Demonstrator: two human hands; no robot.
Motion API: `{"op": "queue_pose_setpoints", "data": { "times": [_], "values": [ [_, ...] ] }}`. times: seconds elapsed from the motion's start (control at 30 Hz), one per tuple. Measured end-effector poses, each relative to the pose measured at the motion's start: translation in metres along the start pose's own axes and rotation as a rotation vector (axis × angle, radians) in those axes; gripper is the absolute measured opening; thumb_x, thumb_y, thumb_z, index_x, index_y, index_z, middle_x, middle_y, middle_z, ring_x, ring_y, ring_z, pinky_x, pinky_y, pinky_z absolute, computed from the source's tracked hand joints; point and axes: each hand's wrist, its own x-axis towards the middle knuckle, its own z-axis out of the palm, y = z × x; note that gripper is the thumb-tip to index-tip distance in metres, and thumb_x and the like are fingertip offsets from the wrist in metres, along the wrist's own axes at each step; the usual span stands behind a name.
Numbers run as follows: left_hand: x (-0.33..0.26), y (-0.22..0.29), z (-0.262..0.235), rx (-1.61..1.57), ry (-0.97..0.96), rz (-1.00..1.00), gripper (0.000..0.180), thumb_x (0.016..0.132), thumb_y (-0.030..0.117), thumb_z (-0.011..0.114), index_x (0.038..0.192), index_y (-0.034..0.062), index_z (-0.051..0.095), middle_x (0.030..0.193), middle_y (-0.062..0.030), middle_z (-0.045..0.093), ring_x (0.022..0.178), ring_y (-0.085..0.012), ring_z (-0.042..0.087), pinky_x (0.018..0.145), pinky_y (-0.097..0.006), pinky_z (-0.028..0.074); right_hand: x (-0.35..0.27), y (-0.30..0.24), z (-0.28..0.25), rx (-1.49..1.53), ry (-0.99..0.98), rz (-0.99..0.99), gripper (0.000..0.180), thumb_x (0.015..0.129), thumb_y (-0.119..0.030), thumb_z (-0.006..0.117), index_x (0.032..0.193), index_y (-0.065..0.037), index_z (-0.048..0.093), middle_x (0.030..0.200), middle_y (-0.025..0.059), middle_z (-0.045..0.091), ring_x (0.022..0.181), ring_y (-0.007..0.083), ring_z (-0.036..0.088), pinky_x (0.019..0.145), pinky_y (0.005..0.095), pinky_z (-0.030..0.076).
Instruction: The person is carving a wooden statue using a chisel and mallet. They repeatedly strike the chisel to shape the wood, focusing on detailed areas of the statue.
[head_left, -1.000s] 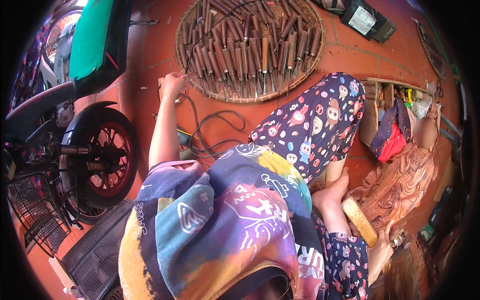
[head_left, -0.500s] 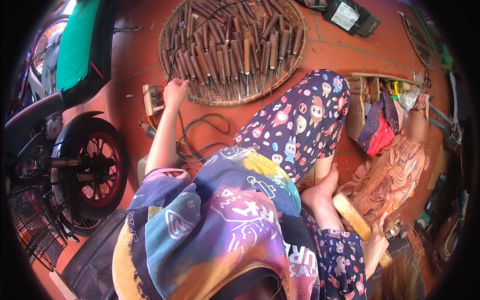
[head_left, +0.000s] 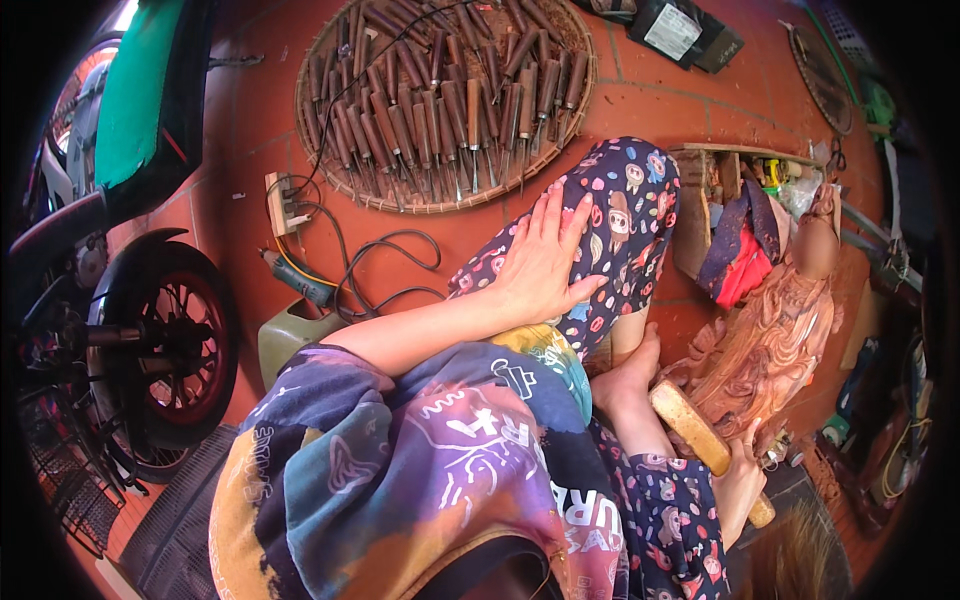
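Note:
My left hand (head_left: 543, 268) lies with fingers spread on the patterned trouser leg (head_left: 625, 225) over my bent knee, holding nothing. At the lower right, my right hand (head_left: 738, 486) is closed round the handle of a wooden mallet (head_left: 690, 428). The mallet's block-shaped head rests close to my bare foot (head_left: 628, 390). Just beyond it lies a reddish carved wooden figure (head_left: 765, 355), with flowing folds cut into it. Several wood-handled chisels (head_left: 430, 125) are spread on a round woven tray (head_left: 420, 208) ahead of me, blades mostly toward me.
A power strip (head_left: 283, 208) with black cords (head_left: 405, 240) and a corded power tool (head_left: 300, 277) are on the tiled floor, left. A motorbike wheel (head_left: 180, 345) stands farther left. A wooden box (head_left: 692, 215) with cloth (head_left: 742, 250) sits right; a black package (head_left: 685, 35) lies beyond.
My left hand has moved right and nearer, from beside the chisel tray and power strip onto my knee, and its fingers have spread. The right hand still grips the mallet. The view has shifted slightly.

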Motion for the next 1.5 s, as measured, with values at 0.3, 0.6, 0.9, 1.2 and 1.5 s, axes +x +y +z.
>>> {"op": "queue_pose_setpoints", "data": {
  "times": [0.3,0.6,0.9,1.2,1.5],
  "values": [
    [0.002,0.001,-0.002,-0.028,-0.012,-0.016,0.1,0.087,0.052,0.067,0.158,0.0068,0.014,0.157,-0.037,0.013,0.142,-0.0546,0.026,0.113,-0.062,0.029,-0.001,0.001,0.004,-0.019,-0.005,0.006,0.054,0.094,-0.061,0.047,0.123,-0.018,0.061,0.122,0.0054,0.064,0.113,0.0271,0.059,0.099,0.049,0.043],
    [0.001,-0.001,0.0,-0.064,0.012,-0.01,0.1,0.086,0.052,0.066,0.158,0.0073,0.014,0.157,-0.036,0.013,0.142,-0.0545,0.025,0.112,-0.064,0.028,-0.002,0.001,0.005,-0.027,-0.003,0.008,0.055,0.094,-0.061,0.046,0.125,-0.018,0.06,0.125,0.0059,0.063,0.115,0.0278,0.058,0.101,0.0495,0.043],
    [0.002,0.001,-0.001,-0.049,-0.015,-0.028,0.1,0.087,0.053,0.065,0.158,0.0072,0.014,0.157,-0.0366,0.013,0.142,-0.0545,0.025,0.112,-0.065,0.029,-0.009,-0.001,0.01,-0.03,-0.002,0.013,0.056,0.095,-0.061,0.045,0.128,-0.018,0.06,0.128,0.0064,0.063,0.118,0.0286,0.058,0.103,0.0501,0.042],
    [0.002,0.0,-0.002,-0.032,-0.013,-0.023,0.101,0.086,0.053,0.067,0.158,0.0066,0.015,0.157,-0.0365,0.013,0.143,-0.0537,0.025,0.113,-0.063,0.029,-0.006,-0.002,0.007,-0.006,-0.024,0.026,0.061,0.094,-0.065,0.043,0.126,-0.017,0.062,0.127,0.0069,0.064,0.118,0.0303,0.058,0.104,0.0524,0.042],
    [0.01,0.008,0.0,0.021,0.082,0.105,0.085,0.085,0.034,0.073,0.151,-0.0003,0.031,0.155,-0.0293,0.031,0.144,-0.0451,0.032,0.118,-0.048,0.029,0.018,-0.006,-0.034,0.17,0.001,-0.033,0.055,0.087,-0.07,0.052,0.106,-0.021,0.065,0.093,0.0029,0.065,0.087,0.0256,0.06,0.08,0.0431,0.049]
  ]
}}
